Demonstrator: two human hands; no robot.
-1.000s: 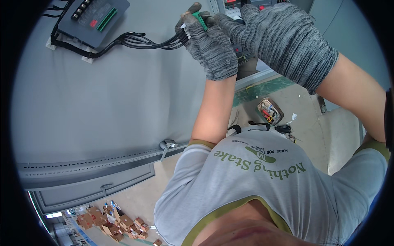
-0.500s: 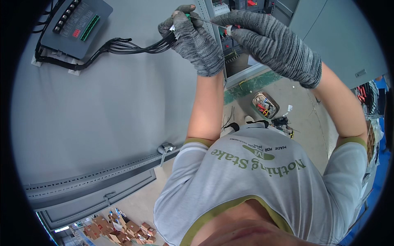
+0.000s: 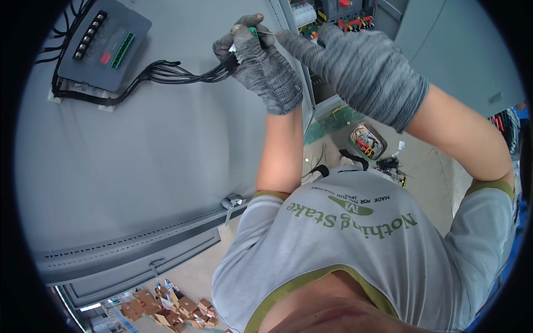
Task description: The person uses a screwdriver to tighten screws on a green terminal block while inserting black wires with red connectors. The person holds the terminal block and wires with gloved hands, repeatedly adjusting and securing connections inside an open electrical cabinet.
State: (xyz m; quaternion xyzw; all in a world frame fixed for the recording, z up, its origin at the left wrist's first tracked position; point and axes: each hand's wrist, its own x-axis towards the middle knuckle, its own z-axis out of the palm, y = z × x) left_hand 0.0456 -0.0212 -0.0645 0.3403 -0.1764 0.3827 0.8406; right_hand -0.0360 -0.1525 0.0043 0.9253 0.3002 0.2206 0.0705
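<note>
My left hand (image 3: 264, 72), in a grey knitted glove with bare fingertips, is closed on a small green terminal connector (image 3: 254, 31). A bundle of black wires (image 3: 189, 73) with white end markers runs into that grip. Gloved too, my right hand (image 3: 366, 72) is closed on a screwdriver, whose thin metal shaft (image 3: 266, 33) reaches left to the connector. Its handle is hidden by the hand. The wires lead back to a dark grey device (image 3: 133, 33) on the panel at the upper left, which bears a green terminal strip (image 3: 123, 50).
A large grey cabinet door panel (image 3: 139, 155) fills the left, with a latch (image 3: 232, 201) at its lower edge. Behind my right hand are breakers (image 3: 338, 8) inside a cabinet. A tool tin (image 3: 367, 141) stands on the floor; cardboard boxes (image 3: 172, 308) lie lower left.
My right hand has turned and shifted slightly down, and the screwdriver handle, partly visible before, is now covered. My left hand keeps its hold on the connector.
</note>
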